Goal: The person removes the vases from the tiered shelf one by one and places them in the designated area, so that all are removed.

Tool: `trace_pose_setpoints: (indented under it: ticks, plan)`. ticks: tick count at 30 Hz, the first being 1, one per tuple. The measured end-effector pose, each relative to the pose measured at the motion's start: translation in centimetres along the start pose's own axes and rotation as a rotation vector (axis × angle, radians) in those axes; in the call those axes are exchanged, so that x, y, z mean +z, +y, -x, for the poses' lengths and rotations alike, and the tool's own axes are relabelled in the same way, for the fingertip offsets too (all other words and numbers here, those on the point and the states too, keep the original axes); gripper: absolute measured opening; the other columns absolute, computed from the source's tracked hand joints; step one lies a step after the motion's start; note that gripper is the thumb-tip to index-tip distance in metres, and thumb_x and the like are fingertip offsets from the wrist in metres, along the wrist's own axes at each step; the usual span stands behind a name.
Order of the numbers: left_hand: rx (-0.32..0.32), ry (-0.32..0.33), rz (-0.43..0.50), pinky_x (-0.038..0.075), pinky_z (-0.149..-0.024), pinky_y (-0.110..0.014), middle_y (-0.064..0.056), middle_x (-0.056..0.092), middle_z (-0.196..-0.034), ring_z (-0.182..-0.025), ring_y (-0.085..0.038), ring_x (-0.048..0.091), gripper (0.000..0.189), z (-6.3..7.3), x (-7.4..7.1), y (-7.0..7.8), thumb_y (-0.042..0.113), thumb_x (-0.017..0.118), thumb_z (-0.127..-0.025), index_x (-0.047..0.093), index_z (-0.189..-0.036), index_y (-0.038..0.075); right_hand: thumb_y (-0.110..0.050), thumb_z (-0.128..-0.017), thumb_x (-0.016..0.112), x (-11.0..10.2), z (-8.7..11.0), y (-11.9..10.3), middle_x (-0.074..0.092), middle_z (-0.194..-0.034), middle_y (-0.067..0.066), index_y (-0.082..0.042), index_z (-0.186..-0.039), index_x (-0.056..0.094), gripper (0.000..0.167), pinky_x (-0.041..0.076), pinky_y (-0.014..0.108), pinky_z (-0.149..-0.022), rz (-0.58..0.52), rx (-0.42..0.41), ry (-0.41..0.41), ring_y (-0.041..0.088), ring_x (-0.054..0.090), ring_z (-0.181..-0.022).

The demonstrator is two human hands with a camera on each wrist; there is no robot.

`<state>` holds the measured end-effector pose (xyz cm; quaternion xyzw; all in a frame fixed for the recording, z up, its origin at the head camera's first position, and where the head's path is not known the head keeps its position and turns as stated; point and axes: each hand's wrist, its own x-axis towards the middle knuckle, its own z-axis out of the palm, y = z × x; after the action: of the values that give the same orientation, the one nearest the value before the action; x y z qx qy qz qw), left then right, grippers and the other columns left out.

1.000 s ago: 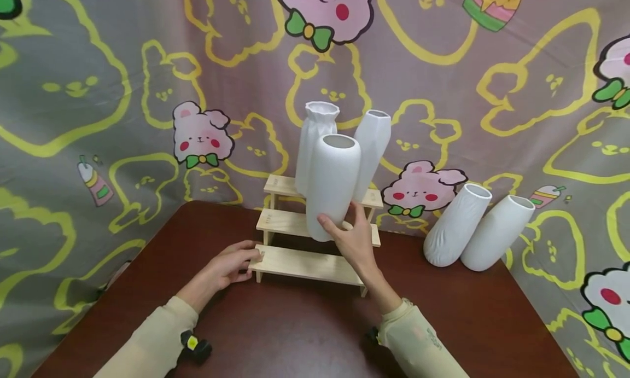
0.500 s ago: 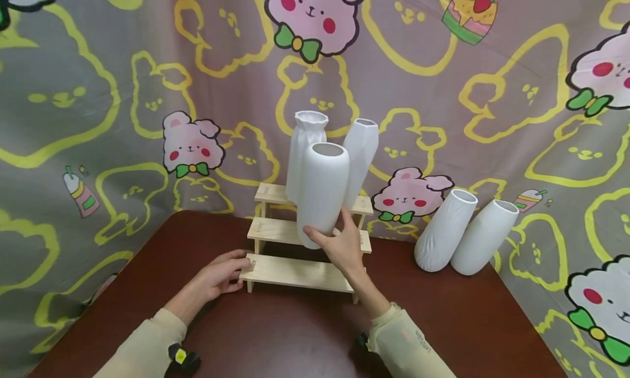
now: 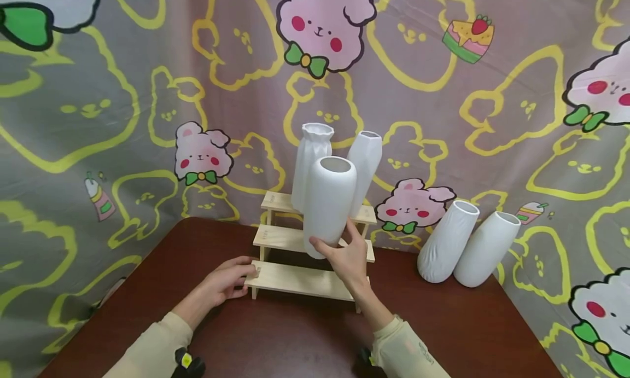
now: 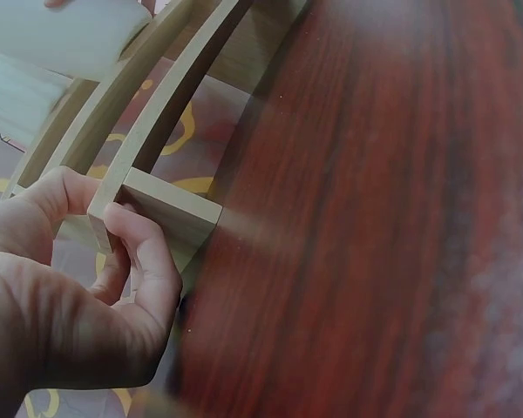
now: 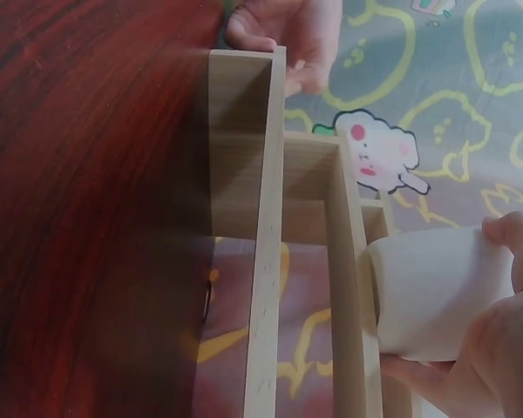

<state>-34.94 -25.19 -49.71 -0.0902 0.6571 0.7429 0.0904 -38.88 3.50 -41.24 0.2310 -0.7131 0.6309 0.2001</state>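
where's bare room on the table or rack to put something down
Bare: the table before the rack, and between rack and leaning vases; also the middle of the lowest step. Crowded: the top step, with the fluted vase and angular vase, and around the held vase by the middle step.

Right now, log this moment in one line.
left hand: grips bottom shelf | right hand: holds front vase, at middle shelf | top shelf: two back vases | table: two side vases

The vases (image 3: 328, 208) are white, the stand (image 3: 300, 278) is beige, the table (image 3: 275, 342) red-brown, the grey cloth (image 3: 256, 104) has yellow outlines.
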Motion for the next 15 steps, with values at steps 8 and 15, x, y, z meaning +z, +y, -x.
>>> trace_pose_setpoints:
  ticks: [8,15]
  plan:
    - [-0.010,-0.008,-0.005,0.048,-0.060,-0.025,-0.010,0.065,-0.100,-0.079,-0.015,0.062,0.069,-0.2,0.2,0.0,0.008,0.068,-0.082,0.041,-0.145,0.002,-0.033,-0.071,0.095,-1.6,0.8,-0.9,0.066,-0.124,-0.002,-0.028,-0.132,0.064,0.069,0.058,0.045,-0.081,0.060,0.031,0.041,0.022,0.065,-0.108]
    - [-0.016,-0.008,-0.008,0.049,-0.060,-0.025,-0.011,0.064,-0.101,-0.080,-0.015,0.062,0.072,0.1,0.3,0.1,0.007,0.067,-0.083,0.037,-0.148,0.001,-0.031,-0.072,0.095,-3.7,1.5,-1.8,0.064,-0.126,-0.001,-0.027,-0.135,0.062,0.071,0.058,0.047,-0.080,0.071,0.016,0.062,0.024,0.065,-0.110]
